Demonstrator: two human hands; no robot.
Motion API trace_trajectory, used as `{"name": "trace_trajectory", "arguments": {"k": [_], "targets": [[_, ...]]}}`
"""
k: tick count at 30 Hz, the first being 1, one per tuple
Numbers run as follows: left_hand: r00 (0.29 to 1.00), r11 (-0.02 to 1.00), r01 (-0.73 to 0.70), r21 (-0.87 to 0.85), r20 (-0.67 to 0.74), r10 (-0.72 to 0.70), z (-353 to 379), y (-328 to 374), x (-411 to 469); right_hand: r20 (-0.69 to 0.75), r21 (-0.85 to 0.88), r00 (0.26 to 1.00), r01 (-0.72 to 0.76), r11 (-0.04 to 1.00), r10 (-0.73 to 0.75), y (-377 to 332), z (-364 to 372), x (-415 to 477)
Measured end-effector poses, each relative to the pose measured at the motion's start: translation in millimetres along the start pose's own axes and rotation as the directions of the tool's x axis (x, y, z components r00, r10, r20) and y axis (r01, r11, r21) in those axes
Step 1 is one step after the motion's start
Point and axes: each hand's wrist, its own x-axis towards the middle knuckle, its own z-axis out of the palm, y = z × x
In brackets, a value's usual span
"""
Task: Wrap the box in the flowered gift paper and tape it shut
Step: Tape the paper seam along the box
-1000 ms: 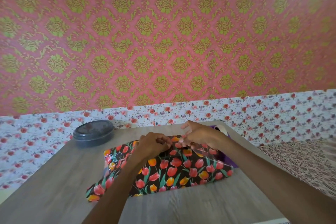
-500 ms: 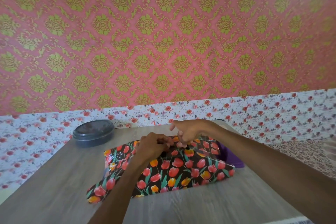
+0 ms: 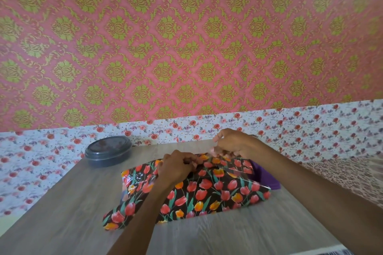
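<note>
The box (image 3: 207,188), covered in glossy tulip paper (image 3: 217,192), is seen lying flat at mid-desk (image 3: 72,203). The paper is judged thin, slick and easily creased or torn; it is best held at the overlapping edges along the top seam. The left hand (image 3: 176,166) is curled down on that seam, pinching the paper. The right hand (image 3: 232,144) is raised just beyond it, fingers pinched; what is held cannot be told. A lidded tin (image 3: 108,151) stands well apart.
</note>
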Motion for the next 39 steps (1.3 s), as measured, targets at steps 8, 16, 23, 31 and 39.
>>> {"name": "trace_trajectory", "arguments": {"k": [8, 16, 23, 31, 39], "targets": [[1.000, 1.000, -0.016, -0.006, -0.015, 0.016, 2.3, -0.3, 0.3, -0.151, 0.129, 0.979, -0.119, 0.984, 0.138, 21.8, 31.1, 0.3], [1.000, 1.000, -0.013, -0.018, -0.016, 0.013, 4.7, -3.7, 2.0, -0.061, -0.106, 0.981, -0.189, 0.976, 0.184, 10.3, 27.7, 5.8], [1.000, 0.999, 0.006, -0.033, -0.005, -0.007, 6.9, -5.5, 3.7, -0.014, -0.318, 0.962, -0.261, 0.911, 0.271, 15.4, 23.4, 4.7], [1.000, 1.000, -0.006, 0.013, -0.027, 0.006, 6.2, -1.4, 2.6, 0.088, -0.323, 0.964, -0.212, 0.922, 0.252, 20.8, 4.7, -8.3], [1.000, 0.998, 0.012, 0.061, 0.013, -0.012, 0.5, 9.1, 3.0, -0.178, -0.232, 0.984, -0.062, 0.971, 0.020, 37.9, 25.8, 7.9]]}}
